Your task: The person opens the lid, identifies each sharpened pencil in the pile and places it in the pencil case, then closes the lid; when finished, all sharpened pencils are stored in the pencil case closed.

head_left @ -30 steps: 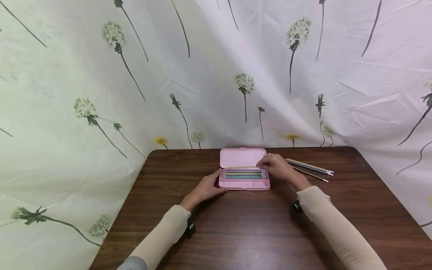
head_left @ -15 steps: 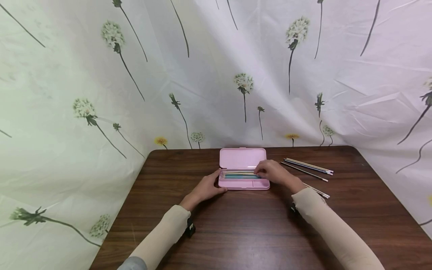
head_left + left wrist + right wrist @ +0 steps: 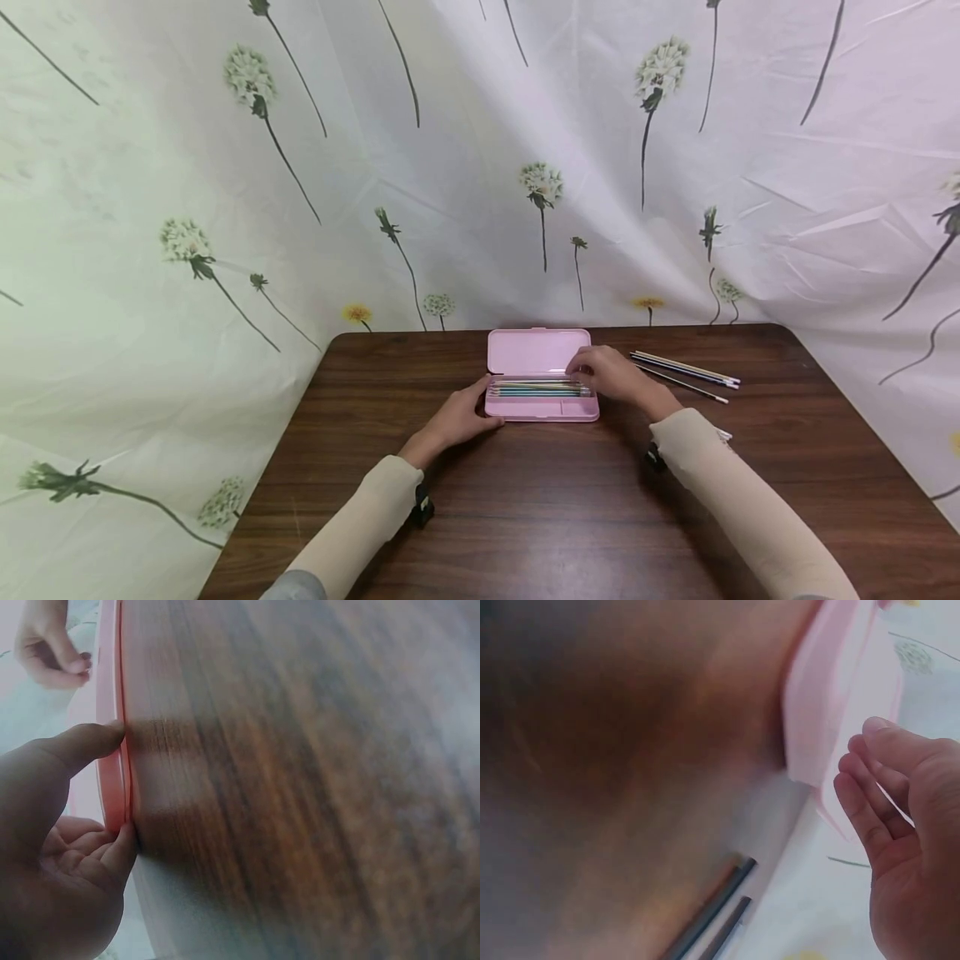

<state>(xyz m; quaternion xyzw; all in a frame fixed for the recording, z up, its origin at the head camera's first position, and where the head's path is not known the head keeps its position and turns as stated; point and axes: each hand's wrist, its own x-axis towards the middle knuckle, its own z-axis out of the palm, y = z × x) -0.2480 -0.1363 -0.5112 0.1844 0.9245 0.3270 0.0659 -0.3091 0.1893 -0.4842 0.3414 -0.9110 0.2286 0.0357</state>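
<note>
A pink pencil case (image 3: pixel 525 410) lies with its lid (image 3: pixel 538 352) raised at the back. Several pencils (image 3: pixel 534 389) are side by side in its long compartment, one slightly askew over the others. My left hand (image 3: pixel 457 418) holds the case's left end, thumb on the front edge and fingers round the side, as the left wrist view confirms. Over the case's right end hovers my right hand (image 3: pixel 613 375). Its fingers are loosely bent, and the right wrist view shows nothing between thumb and fingertips.
Right of the case, several pencils (image 3: pixel 686 369) lie together on the brown table (image 3: pixel 555 508), with a dark pencil (image 3: pixel 693 391) just in front. White pencil ends (image 3: pixel 724 434) peek out beside the right sleeve. A flower-print cloth (image 3: pixel 480 167) hangs behind the table.
My right hand lowered a pencil from the lid's edge into the case, let it go and rose slightly back. My left hand stays on the case.
</note>
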